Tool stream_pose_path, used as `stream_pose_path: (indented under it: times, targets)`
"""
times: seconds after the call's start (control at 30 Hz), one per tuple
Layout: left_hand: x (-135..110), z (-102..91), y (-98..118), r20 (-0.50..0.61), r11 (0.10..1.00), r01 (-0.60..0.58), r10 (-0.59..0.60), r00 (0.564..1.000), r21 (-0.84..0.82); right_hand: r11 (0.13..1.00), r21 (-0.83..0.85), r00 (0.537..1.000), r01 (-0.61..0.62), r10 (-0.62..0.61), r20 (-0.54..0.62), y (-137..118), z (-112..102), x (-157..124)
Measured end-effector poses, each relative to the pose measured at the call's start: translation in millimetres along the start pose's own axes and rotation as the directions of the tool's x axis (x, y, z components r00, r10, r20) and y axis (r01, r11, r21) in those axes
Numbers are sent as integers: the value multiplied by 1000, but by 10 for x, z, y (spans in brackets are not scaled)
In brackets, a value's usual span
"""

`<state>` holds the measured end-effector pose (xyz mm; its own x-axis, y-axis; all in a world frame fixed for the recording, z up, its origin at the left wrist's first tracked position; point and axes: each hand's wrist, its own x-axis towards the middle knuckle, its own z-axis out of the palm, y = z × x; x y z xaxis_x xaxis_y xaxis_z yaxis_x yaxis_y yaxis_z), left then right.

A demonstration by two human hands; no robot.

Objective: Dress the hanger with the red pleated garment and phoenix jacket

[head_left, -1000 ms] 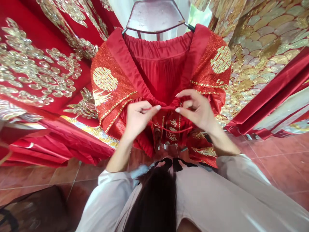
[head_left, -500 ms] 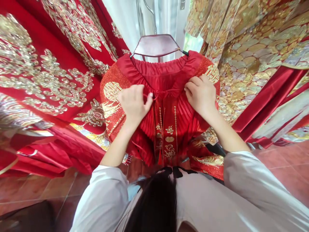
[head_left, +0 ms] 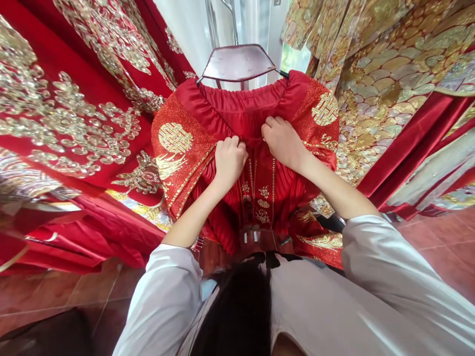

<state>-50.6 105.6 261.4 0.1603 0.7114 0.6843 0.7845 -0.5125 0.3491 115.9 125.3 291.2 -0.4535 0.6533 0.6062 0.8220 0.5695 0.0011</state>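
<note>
A red pleated skirt (head_left: pixel 260 111) with gold embroidery hangs in front of me on a dark hanger (head_left: pixel 237 62), inside a red jacket with gold emblems (head_left: pixel 174 143). My left hand (head_left: pixel 230 160) is closed in a fist on the skirt's front waistband, left of centre. My right hand (head_left: pixel 282 141) is closed too, gripping the waistband just right of centre. The two fists sit close together, with the thin red drawstring hidden between them.
Red garments with heavy gold embroidery (head_left: pixel 74 113) hang at the left. Gold scale-patterned fabric (head_left: pixel 389 64) and red drapes hang at the right. Reddish floor tiles (head_left: pixel 441 247) lie below. My white sleeves and dark hair fill the bottom of the view.
My hands pulled the red drawstring apart sideways, then came back together. Both are now closed on the waistband near its centre, and the string no longer shows.
</note>
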Motion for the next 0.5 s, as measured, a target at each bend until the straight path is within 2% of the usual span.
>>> stream_pose_path:
  times: [0.1, 0.17, 0.27, 0.33, 0.37, 0.43, 0.5]
  targets:
    - [21, -57, 49, -45, 972, 26, -37, 998, -236, 998, 35, 993, 57, -60, 100, 89, -140, -15]
    - [44, -118, 72, -28, 909, 62, -80, 996, -412, 990, 131, 987, 57, -75, 138, 134, -237, -32]
    - [87, -188, 110, 155, 716, 223, -160, 975, -662, 935, 354, 993, -20, -22, 114, 99, -269, -39]
    - [116, -214, 148, 318, 553, 370, -192, 928, -746, 866, 490, 995, -99, 89, 43, -3, -192, -17]
    - [131, -229, 168, 374, 500, 424, -202, 905, -755, 826, 547, 987, -137, 164, 0, -66, -140, 1]
    - [167, -289, 201, 387, 487, 445, -221, 895, -751, 743, 642, 952, -189, 299, -67, -172, -60, 39]
    - [223, -413, 201, 292, 542, 375, -236, 927, -752, 694, 691, 927, -201, 362, -94, -199, -85, 65]
